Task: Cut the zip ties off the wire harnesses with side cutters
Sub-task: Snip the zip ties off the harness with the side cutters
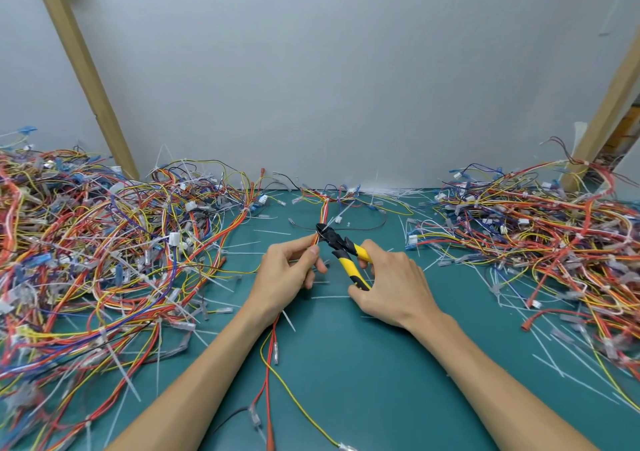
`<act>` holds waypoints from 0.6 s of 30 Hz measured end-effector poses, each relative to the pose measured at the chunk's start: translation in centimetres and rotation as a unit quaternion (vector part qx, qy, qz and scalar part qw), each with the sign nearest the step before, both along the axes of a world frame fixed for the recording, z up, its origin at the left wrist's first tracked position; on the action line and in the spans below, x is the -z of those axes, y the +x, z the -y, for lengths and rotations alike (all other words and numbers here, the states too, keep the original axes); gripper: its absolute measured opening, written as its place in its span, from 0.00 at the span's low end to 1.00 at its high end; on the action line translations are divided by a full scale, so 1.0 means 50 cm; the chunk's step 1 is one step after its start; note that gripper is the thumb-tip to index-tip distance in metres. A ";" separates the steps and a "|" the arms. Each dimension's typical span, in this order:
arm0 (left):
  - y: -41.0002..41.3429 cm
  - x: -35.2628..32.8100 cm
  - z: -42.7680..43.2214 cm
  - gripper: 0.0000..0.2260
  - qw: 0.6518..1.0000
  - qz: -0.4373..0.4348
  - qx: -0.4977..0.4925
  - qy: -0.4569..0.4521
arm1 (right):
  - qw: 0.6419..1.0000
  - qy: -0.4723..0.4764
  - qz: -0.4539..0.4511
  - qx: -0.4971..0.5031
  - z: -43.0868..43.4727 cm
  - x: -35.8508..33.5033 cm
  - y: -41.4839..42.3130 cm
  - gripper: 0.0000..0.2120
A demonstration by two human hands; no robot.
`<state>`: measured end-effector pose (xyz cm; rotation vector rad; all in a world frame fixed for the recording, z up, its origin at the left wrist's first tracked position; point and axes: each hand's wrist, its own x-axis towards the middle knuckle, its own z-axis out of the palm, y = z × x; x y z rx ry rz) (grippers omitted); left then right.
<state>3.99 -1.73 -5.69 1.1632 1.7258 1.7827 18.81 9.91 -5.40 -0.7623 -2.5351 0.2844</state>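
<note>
Head view, centre: left hand pinches the wire harness, right hand grips the side cutters at a zip tie; a deep bite could nick insulation.

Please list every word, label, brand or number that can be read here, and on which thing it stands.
No text can be read in this picture.
Side cutters: no brand legible on the yellow handles.
White connectors in the wire harnesses: any marks are too small to read.
Wall and table: no writing visible.
</note>
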 end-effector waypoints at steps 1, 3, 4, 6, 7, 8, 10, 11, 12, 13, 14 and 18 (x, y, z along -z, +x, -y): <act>0.000 0.000 0.000 0.14 1.000 0.000 -0.001 -0.001 | 1.000 0.004 0.003 0.001 0.001 0.002 0.000 0.16; -0.002 0.001 0.000 0.13 1.000 0.002 -0.005 -0.002 | 1.000 0.011 0.006 0.003 0.003 0.005 -0.002 0.17; -0.002 0.001 0.000 0.12 1.000 0.002 -0.008 -0.002 | 1.000 0.009 0.006 0.003 0.002 0.005 -0.003 0.17; -0.002 0.002 0.000 0.12 1.000 0.003 -0.009 -0.004 | 1.000 -0.008 0.004 0.001 0.000 0.005 -0.005 0.15; -0.002 0.002 -0.001 0.11 1.000 0.003 -0.008 -0.004 | 1.000 -0.019 0.002 0.000 -0.002 0.004 -0.006 0.15; -0.002 0.002 -0.002 0.11 1.000 0.001 -0.008 -0.005 | 1.000 -0.028 0.000 -0.002 -0.003 0.004 -0.006 0.15; -0.003 0.002 -0.003 0.11 1.000 -0.001 -0.007 -0.006 | 0.999 -0.037 0.001 -0.004 -0.006 0.003 -0.006 0.15; -0.003 0.003 -0.003 0.11 1.000 -0.003 -0.007 -0.006 | 0.999 -0.039 0.001 -0.004 -0.006 0.003 -0.005 0.15; -0.004 0.003 -0.003 0.11 1.000 -0.004 -0.006 -0.006 | 0.999 -0.040 0.002 -0.004 -0.006 0.004 -0.004 0.15; -0.005 0.004 -0.003 0.12 1.000 -0.004 -0.005 -0.007 | 0.999 -0.037 0.004 -0.004 -0.006 0.004 -0.004 0.15; -0.005 0.005 -0.003 0.11 1.000 -0.005 -0.006 -0.008 | 0.999 -0.032 0.007 -0.002 -0.005 0.005 -0.003 0.15; -0.005 0.006 -0.003 0.12 1.000 0.001 -0.007 -0.005 | 1.000 -0.018 0.012 0.002 -0.004 0.007 -0.005 0.17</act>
